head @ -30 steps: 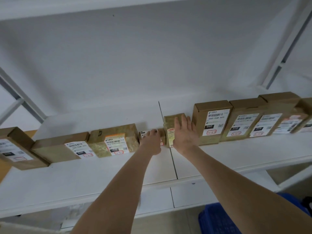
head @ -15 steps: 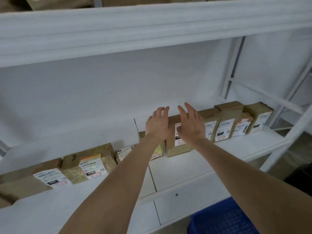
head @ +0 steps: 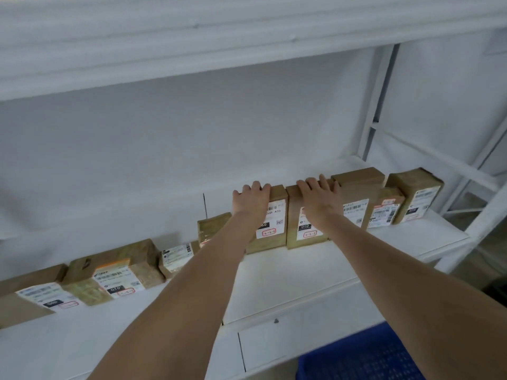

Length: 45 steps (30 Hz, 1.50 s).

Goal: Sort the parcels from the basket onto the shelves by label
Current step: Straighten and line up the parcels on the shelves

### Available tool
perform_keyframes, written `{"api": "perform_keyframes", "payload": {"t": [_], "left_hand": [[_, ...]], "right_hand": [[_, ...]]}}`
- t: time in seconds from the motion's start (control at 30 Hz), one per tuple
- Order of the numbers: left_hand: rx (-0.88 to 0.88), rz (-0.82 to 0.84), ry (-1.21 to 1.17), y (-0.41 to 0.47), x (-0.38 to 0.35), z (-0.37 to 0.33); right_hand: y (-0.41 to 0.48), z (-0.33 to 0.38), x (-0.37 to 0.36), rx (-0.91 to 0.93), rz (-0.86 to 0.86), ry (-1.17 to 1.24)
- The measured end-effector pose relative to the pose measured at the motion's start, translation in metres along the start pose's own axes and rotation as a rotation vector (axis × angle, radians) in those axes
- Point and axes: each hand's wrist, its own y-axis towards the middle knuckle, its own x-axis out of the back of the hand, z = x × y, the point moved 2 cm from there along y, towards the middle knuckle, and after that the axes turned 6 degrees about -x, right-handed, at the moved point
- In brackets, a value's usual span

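Observation:
Brown cardboard parcels with white labels stand in a row on the white shelf (head: pixel 288 272). My left hand (head: pixel 251 200) rests on the top of an upright parcel marked 060 (head: pixel 271 229), its fingers lying over the top edge. My right hand (head: pixel 319 200) lies with fairly straight fingers across the top of the neighbouring parcel marked 010 (head: pixel 304 233). The two parcels stand side by side, almost touching. The blue basket (head: pixel 365 355) shows at the bottom right, below the shelf; its contents are out of view.
More parcels line the shelf: a taped one (head: pixel 120 272) and a small one (head: pixel 178 255) at the left, three (head: pixel 414 196) at the right end. An upper shelf (head: pixel 192 50) hangs overhead. A white upright (head: pixel 378 105) stands at the right.
Both hands have moved right along the row, from the small parcels to the two tall ones, and now rest on their tops. The view has swung right and up.

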Motion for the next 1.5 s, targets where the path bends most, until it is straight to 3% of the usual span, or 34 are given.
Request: {"api": "perform_keyframes", "payload": {"t": [0.17, 0.4, 0.63, 0.8, 1.0, 1.13, 1.3, 1.5], "left_hand": [[0.056, 0.019, -0.013, 0.002, 0.000, 0.013], [0.068, 0.011, -0.047, -0.008, 0.007, 0.005], [0.095, 0.021, -0.065, -0.017, 0.014, -0.003], [0.110, -0.013, -0.099, -0.021, 0.019, -0.020], [-0.027, -0.165, -0.127, 0.013, 0.036, -0.065], [-0.120, -0.095, -0.103, 0.044, 0.027, -0.097], [-0.088, 0.001, 0.014, 0.060, 0.010, -0.097], [-0.086, 0.003, 0.034, 0.069, 0.010, -0.094]], "right_hand": [[0.005, 0.010, -0.001, 0.056, 0.008, -0.006], [-0.010, -0.002, -0.009, 0.041, -0.107, 0.018], [-0.010, -0.003, 0.001, 0.143, 0.022, 0.042], [-0.021, -0.020, 0.012, 0.157, -0.059, 0.075], [-0.008, -0.088, 0.023, -0.063, -0.086, 0.075], [0.005, -0.126, 0.020, -0.159, -0.019, 0.028], [0.032, -0.121, 0.005, -0.085, 0.003, -0.014], [0.052, -0.105, -0.007, -0.006, -0.051, 0.007]]}}
